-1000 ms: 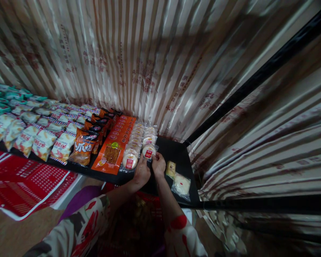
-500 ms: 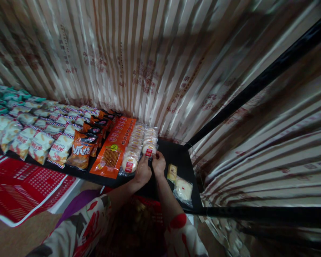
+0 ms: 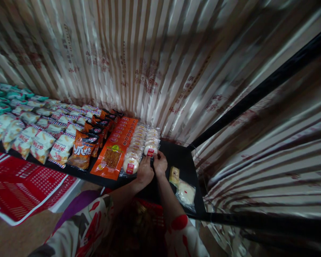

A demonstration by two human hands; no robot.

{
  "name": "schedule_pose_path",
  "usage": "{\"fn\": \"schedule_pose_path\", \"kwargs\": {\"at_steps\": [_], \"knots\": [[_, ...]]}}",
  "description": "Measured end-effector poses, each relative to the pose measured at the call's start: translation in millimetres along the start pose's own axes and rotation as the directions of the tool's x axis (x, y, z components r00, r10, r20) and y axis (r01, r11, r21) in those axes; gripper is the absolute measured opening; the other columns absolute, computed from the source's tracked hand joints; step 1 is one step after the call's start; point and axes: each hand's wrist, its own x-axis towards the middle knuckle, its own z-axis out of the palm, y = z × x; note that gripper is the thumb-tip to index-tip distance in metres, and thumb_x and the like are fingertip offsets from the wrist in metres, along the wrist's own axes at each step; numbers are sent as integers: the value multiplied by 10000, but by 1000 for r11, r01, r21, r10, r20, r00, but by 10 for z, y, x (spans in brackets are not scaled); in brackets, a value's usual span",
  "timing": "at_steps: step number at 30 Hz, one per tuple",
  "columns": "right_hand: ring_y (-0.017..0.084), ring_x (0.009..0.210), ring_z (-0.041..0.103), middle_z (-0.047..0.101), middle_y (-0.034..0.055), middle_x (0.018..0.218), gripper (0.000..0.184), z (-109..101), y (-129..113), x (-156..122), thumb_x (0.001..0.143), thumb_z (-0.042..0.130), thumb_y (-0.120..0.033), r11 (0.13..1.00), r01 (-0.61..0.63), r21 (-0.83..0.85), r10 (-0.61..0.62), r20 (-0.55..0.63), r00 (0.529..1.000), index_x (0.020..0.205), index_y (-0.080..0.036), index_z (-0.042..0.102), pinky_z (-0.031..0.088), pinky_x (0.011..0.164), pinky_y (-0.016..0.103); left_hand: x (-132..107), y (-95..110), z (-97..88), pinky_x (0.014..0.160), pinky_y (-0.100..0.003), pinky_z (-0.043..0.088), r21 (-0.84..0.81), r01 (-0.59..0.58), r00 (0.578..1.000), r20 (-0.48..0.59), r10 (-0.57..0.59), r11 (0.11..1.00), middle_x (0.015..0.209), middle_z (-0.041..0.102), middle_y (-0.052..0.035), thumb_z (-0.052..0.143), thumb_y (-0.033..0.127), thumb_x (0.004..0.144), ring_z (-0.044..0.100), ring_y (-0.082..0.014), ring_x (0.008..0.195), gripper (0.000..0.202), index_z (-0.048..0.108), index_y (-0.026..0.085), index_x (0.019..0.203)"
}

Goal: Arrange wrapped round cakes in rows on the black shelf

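Note:
Both hands meet at the front of the right row of wrapped round white cakes, on a black shelf point(image 3: 173, 148). My left hand point(image 3: 145, 172) is closed at the lower left edge of the front cake packet point(image 3: 150, 149), which has a red label. At its lower right edge, my right hand point(image 3: 159, 164) pinches the clear wrapper. Just left stands another row of wrapped cakes point(image 3: 131, 165), its front one also red-labelled. A large orange snack pack point(image 3: 111, 157) with a window showing brown sticks lies beside that row.
Orange-and-black snack bags point(image 3: 81, 151) and several rows of white snack bags point(image 3: 40, 146) fill the left side. A small yellow packet point(image 3: 174, 175) and a wrapped white cake point(image 3: 186, 192) lie at right. Red baskets point(image 3: 29, 185) sit below; a black pole point(image 3: 243, 100) slants upward by the curtain point(image 3: 160, 64).
The view has shifted slightly, so everything sits a little further right. Both hands stay at the front cake packet with almost no movement.

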Motion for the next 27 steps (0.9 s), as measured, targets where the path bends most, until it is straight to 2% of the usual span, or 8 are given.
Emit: {"fn": "schedule_pose_path", "kwargs": {"at_steps": [4,9,12,15,18,21,24,27], "knots": [[191,832,605,659,76,945,381,5,21,-7,788,430,-361,1000,25,-1,-25,-9,1000,1050,-170,628,444,752,288,-25,3,5,1116,-392,260,-30,4,1000,10,-4,1000,1374,425,-160,383,-2,694,330,-239,1314,632,398,57,1322],[208,905,593,650,106,1005,420,-4,37,-27,781,439,-393,998,47,48,-46,-23,999,1064,-138,616,432,815,303,-62,53,-15,1127,-376,236,-56,17,998,56,-14,998,1407,360,-190,381,15,706,257,-249,1345,629,362,1,1334],[223,935,580,636,141,1035,463,-20,47,-64,776,440,-418,993,51,108,-45,-65,997,1071,-101,604,425,840,325,-117,73,-11,1118,-417,253,-44,-43,997,55,45,998,1411,349,-196,380,15,705,226,-264,1352,633,350,-4,1336],[238,965,558,618,164,1062,464,-46,61,-128,777,419,-409,987,74,145,-48,-173,984,1057,-89,605,417,847,356,-221,83,-43,1104,-442,282,-37,-152,988,35,154,988,1396,380,-186,360,21,719,253,-261,1343,594,391,17,1313],[236,948,551,608,173,1051,451,-87,44,-203,782,402,-396,982,97,163,-51,-267,962,1040,-89,610,421,825,357,-347,85,-158,1092,-427,313,-15,-263,965,15,263,965,1363,421,-202,344,27,737,290,-249,1330,516,474,6,1236],[238,953,541,600,176,1043,445,-135,-44,-279,785,392,-388,980,131,152,-76,-324,943,1034,-91,608,421,823,358,-454,49,-331,1077,-414,346,4,-371,928,-40,370,929,1339,464,-169,342,30,748,335,-223,1311,464,537,55,1168],[243,973,533,593,177,1052,446,-161,-195,-358,797,375,-386,972,180,153,-122,-328,937,1042,-89,601,419,832,363,-528,-51,-509,1063,-430,366,38,-410,904,-116,412,911,1320,495,-135,340,14,736,359,-209,1298,457,569,99,1122],[236,976,536,590,164,1048,447,-148,-372,-450,810,373,-400,956,230,180,-164,-322,932,1055,-100,596,415,853,362,-580,-209,-683,1052,-436,378,69,-414,892,-169,420,908,1306,508,-137,336,10,742,372,-209,1291,443,580,96,1102]]}}
